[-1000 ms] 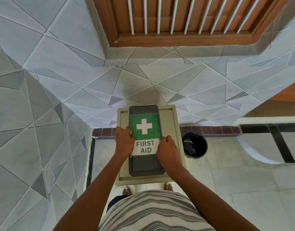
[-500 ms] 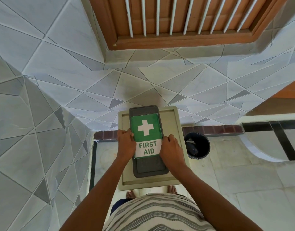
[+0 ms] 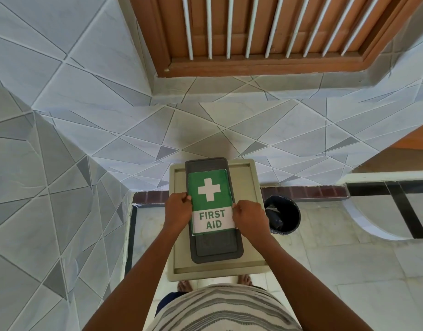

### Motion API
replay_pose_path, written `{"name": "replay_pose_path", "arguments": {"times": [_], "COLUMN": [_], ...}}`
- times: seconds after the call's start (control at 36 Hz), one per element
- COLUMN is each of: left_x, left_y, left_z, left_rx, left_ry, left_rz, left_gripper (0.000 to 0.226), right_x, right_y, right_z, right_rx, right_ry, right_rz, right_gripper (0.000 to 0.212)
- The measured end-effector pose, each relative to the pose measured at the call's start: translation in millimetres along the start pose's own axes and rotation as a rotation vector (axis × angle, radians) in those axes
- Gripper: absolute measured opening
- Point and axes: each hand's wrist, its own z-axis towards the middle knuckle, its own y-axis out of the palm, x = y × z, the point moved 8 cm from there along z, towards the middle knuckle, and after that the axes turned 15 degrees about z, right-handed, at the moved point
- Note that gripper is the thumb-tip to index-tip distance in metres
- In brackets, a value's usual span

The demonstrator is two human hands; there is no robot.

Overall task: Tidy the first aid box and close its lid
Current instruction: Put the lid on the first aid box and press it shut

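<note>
Your beige desk (image 3: 249, 211) carries the dark grey first aid box (image 3: 215, 247), which lies at its centre with the lid (image 3: 209, 185) seemingly down. Your left hand (image 3: 178, 209) and right hand (image 3: 249, 217) grip the box's opposite edges beside the green label. Press evenly along both rims to seat it. Contents are hidden; right of the desk, a black bin (image 3: 282, 216) holds dark scraps.

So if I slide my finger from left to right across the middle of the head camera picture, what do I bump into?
Tiled wall → left hand → first aid box → right hand → black bin → floor.
</note>
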Motion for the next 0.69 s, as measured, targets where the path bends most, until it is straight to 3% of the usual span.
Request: {"name": "replay_pose_path", "arguments": {"times": [0.17, 0.31, 0.44, 0.69], "left_x": [9, 22, 37, 38], "left_y": [-23, -32, -23, -8], "left_z": [19, 59, 103, 141], "left_rx": [0.161, 0.226, 0.159, 0.124], "left_ry": [-0.02, -0.029, -0.014, 0.0], "left_rz": [0.034, 0.09, 0.066, 0.137], "left_gripper": [0.028, 0.023, 0.018, 0.049], "right_x": [-7, -33, -55, -60], "right_y": [-15, -17, -9, 14], "right_z": [32, 79, 122, 165], "right_rx": [0.124, 0.149, 0.121, 0.111], "right_ry": [-0.024, -0.06, -0.11, -0.034], "right_rz": [0.098, 0.122, 0.15, 0.164], "right_gripper": [0.054, 0.05, 0.041, 0.055]}}
